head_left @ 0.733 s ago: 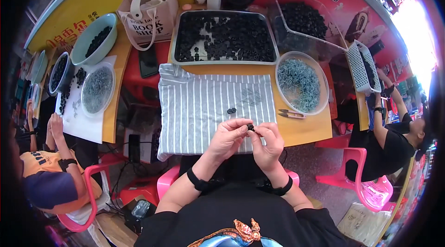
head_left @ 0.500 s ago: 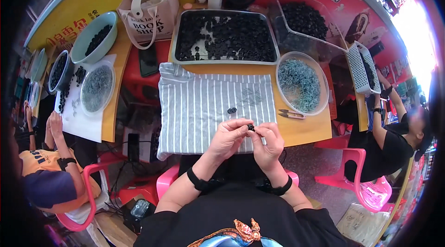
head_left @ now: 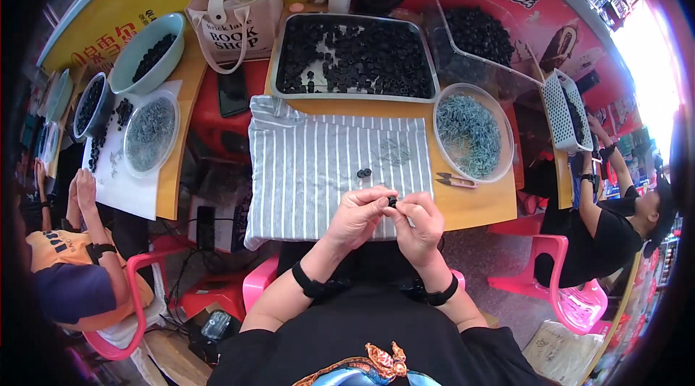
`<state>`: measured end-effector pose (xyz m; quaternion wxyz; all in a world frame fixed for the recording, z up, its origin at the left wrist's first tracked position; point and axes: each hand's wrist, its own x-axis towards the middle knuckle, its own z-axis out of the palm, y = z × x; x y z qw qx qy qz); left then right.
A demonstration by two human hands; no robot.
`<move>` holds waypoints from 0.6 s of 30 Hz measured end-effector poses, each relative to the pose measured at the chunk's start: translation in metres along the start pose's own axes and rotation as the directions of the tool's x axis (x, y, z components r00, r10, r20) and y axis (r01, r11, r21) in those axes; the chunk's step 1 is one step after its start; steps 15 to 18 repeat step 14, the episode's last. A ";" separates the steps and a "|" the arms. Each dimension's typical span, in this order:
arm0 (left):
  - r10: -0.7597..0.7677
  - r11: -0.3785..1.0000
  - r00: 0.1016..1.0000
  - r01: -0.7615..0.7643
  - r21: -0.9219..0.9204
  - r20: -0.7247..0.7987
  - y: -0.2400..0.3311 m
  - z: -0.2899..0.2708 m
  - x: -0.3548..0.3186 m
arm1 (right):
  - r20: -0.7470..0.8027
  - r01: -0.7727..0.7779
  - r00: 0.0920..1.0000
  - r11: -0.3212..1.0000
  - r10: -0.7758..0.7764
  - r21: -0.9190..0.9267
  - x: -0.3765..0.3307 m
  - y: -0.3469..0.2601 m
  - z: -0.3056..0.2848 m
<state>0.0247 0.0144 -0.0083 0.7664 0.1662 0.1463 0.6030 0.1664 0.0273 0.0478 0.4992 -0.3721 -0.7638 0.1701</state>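
Both my hands meet over the near edge of a grey striped cloth [head_left: 304, 183]. Between their fingertips is a small black round part [head_left: 392, 201], mostly covered by fingers. My left hand [head_left: 362, 216] pinches it from one side, and my right hand [head_left: 420, 223] grips it from the other. Just beyond my fingers, a couple of small black ring-shaped parts [head_left: 364, 173] lie on the cloth. Farther right on the cloth is a loose scatter of thin metal pins [head_left: 394, 152].
A metal tray [head_left: 355, 98] of black parts stands beyond the cloth. To its right are a clear bin [head_left: 499, 64] of black parts and a round tub [head_left: 439, 147] of pins. Thread snips [head_left: 456, 180] lie nearby. A tote bag [head_left: 242, 24] stands back left; co-workers sit either side.
My hands stay in nearly the same place, still pinching the small black part. The whole view has shifted very slightly.
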 end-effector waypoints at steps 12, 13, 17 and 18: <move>0.021 0.997 1.000 -0.021 0.073 -0.003 0.002 0.002 -0.004 | 0.040 0.007 0.999 1.000 -0.007 0.007 0.002 -0.001 0.001; 0.029 0.998 0.999 -0.030 0.060 0.020 0.001 0.001 -0.004 | 0.041 0.018 0.999 1.000 -0.018 -0.002 0.001 -0.002 0.001; 0.036 0.998 0.998 -0.038 0.047 0.043 0.001 -0.001 -0.004 | 0.042 0.018 0.999 1.000 -0.018 -0.001 0.001 -0.002 0.002; 0.036 0.998 0.998 -0.038 0.047 0.043 0.001 -0.001 -0.004 | 0.042 0.018 0.999 1.000 -0.018 -0.001 0.001 -0.002 0.002</move>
